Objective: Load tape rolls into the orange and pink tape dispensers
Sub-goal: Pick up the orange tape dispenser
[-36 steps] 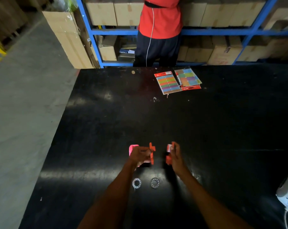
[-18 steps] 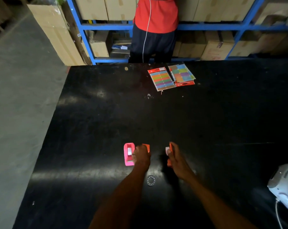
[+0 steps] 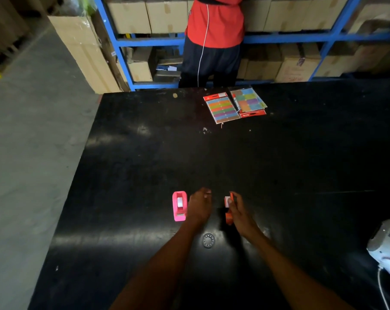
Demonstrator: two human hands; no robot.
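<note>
The pink tape dispenser [image 3: 179, 205] stands on the black table [image 3: 144, 166], with a white core showing in its slot. Just right of it is my left hand [image 3: 199, 205], knuckles up and fingers curled down; whatever is under it is hidden. My right hand [image 3: 240, 212] grips the orange tape dispenser [image 3: 228, 208] from its right side, holding it on the table with a white part showing at its top. One tape roll [image 3: 208, 240] lies flat between my forearms, nearer to me than both dispensers.
Two packs of coloured sticky tabs [image 3: 234, 105] lie at the table's far edge. A person in a red top [image 3: 214, 25] stands behind it at blue shelving [image 3: 290, 38] filled with cartons. A white device with a cable [image 3: 386, 249] sits at the right edge.
My left hand has moved off the pink dispenser, which now stands uncovered. The orange piece seen at my left hand no longer shows. Only one of the two tape rolls stays visible.
</note>
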